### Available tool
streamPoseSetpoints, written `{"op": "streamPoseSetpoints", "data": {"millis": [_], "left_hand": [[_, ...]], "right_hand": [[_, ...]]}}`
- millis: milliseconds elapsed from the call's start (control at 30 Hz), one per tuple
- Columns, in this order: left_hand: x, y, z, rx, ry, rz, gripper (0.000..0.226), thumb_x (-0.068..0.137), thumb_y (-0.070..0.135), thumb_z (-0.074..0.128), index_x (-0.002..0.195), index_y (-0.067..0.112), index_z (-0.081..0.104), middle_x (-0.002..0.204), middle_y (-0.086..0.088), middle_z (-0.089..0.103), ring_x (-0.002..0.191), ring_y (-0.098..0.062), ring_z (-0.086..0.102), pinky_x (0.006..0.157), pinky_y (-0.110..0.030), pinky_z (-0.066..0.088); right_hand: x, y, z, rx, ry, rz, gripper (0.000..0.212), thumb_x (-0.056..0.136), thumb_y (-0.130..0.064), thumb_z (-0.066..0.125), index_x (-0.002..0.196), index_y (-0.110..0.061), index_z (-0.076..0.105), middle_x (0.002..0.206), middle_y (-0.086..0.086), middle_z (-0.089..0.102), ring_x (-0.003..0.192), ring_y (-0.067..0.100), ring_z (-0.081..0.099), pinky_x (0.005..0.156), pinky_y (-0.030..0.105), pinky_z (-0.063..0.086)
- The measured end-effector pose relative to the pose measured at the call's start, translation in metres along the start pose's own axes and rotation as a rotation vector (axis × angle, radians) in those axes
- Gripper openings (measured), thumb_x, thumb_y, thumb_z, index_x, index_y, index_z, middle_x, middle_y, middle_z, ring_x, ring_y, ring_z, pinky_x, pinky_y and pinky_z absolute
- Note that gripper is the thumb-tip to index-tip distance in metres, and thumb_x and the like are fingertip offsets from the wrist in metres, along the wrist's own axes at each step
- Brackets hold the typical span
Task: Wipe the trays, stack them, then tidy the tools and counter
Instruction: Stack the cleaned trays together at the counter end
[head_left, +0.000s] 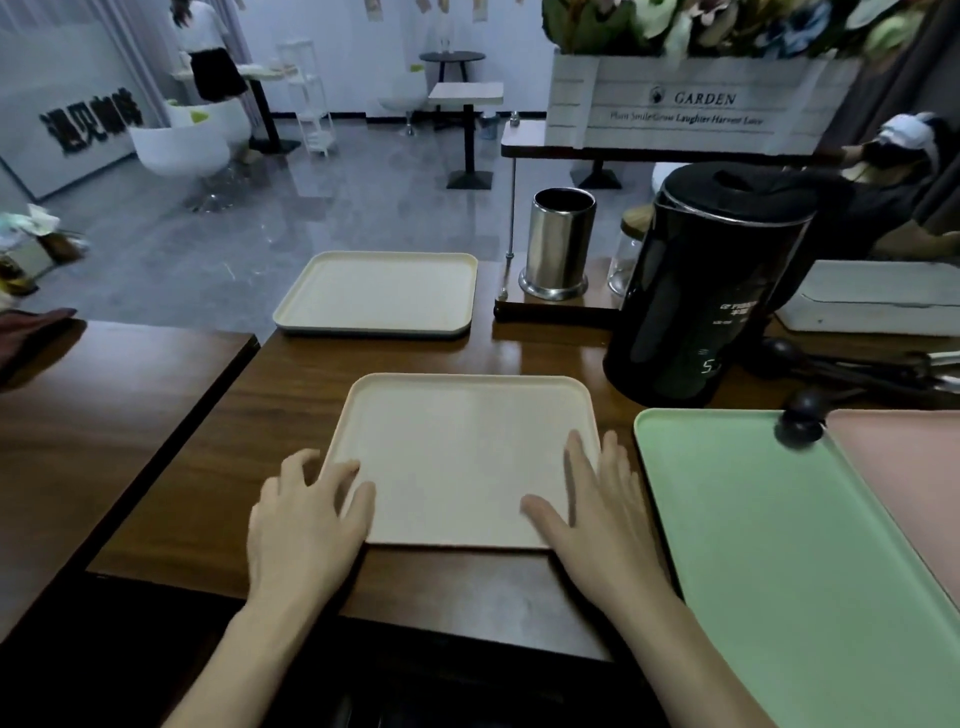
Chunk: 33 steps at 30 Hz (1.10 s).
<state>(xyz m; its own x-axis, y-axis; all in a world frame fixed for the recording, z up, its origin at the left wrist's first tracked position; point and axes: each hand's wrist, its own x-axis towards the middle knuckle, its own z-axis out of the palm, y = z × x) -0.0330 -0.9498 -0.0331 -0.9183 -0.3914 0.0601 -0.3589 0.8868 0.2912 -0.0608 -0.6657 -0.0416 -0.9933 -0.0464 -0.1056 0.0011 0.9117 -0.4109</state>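
Both hands rest on the near cream tray (462, 457), which lies flat on the brown worktop (311, 374) right in front of the person. The left hand (306, 519) sits on the tray's left edge with its fingers spread and a little bent. The right hand (597, 514) lies flat on the right edge. Neither one grips, and no cloth is in them. I think the tray is about to be lifted or slid for stacking. To do it well, take both side edges the same way, keep the tray level, and set it square on its match. A second cream tray (379, 291) waits farther back, well apart. A green tray (779, 545) lies just to the right, with a pink tray (904, 467) beside it. A black round-headed tool (800, 421) rests on the green tray's far corner, so it would be in the way of a stack there. A tall black kettle (711, 291) stands close behind and could get bumped.
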Motion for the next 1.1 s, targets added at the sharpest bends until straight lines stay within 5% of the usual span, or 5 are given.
{"op": "streamPoseSetpoints", "data": {"millis": [167,267,500,633,1100], "left_hand": [[0.010,0.004,0.009,-0.254,-0.014,0.037,0.040,0.098,0.042,0.057,0.136,0.029,0.063,0.145,-0.001,0.053,0.133,-0.028,0.045,0.105,-0.050,0.039],[0.012,0.002,0.004,-0.424,-0.052,-0.013,0.046,0.098,0.042,0.058,0.142,0.028,0.058,0.152,0.004,0.043,0.132,-0.022,0.048,0.101,-0.042,0.043],[0.076,-0.029,-0.047,-0.491,0.151,-0.062,0.046,0.098,0.042,0.060,0.141,0.024,0.056,0.149,0.005,0.045,0.125,-0.025,0.056,0.101,-0.048,0.046],[0.144,-0.034,-0.065,-0.438,0.117,-0.009,0.046,0.097,0.047,0.060,0.136,0.023,0.054,0.149,0.001,0.044,0.123,-0.030,0.054,0.099,-0.044,0.041],[0.347,-0.018,-0.031,-0.378,-0.069,0.146,0.043,0.095,0.052,0.061,0.114,0.013,0.060,0.141,-0.004,0.040,0.114,-0.032,0.052,0.088,-0.033,0.031]], "right_hand": [[-0.001,-0.004,0.007,0.010,0.106,0.040,0.083,0.089,-0.071,0.027,0.157,-0.024,0.030,0.166,0.017,0.016,0.154,0.032,0.004,0.124,0.046,0.001],[-0.001,-0.011,0.003,0.258,0.151,0.014,0.067,0.085,-0.062,0.044,0.140,-0.026,0.056,0.155,0.005,0.036,0.146,0.029,0.028,0.120,0.046,0.024],[0.046,-0.071,-0.008,0.301,0.239,-0.138,0.058,0.093,-0.049,0.059,0.147,-0.030,0.046,0.167,-0.013,0.013,0.134,0.018,0.046,0.093,0.029,0.042],[0.108,-0.117,-0.011,0.234,0.247,-0.179,0.040,0.090,-0.058,0.057,0.117,-0.028,0.052,0.158,-0.011,0.025,0.122,0.026,0.051,0.076,0.033,0.038],[0.288,-0.176,0.000,0.169,0.215,-0.008,0.045,0.083,-0.059,0.066,0.094,-0.018,0.051,0.118,0.005,0.042,0.110,0.030,0.047,0.074,0.037,0.033]]}}
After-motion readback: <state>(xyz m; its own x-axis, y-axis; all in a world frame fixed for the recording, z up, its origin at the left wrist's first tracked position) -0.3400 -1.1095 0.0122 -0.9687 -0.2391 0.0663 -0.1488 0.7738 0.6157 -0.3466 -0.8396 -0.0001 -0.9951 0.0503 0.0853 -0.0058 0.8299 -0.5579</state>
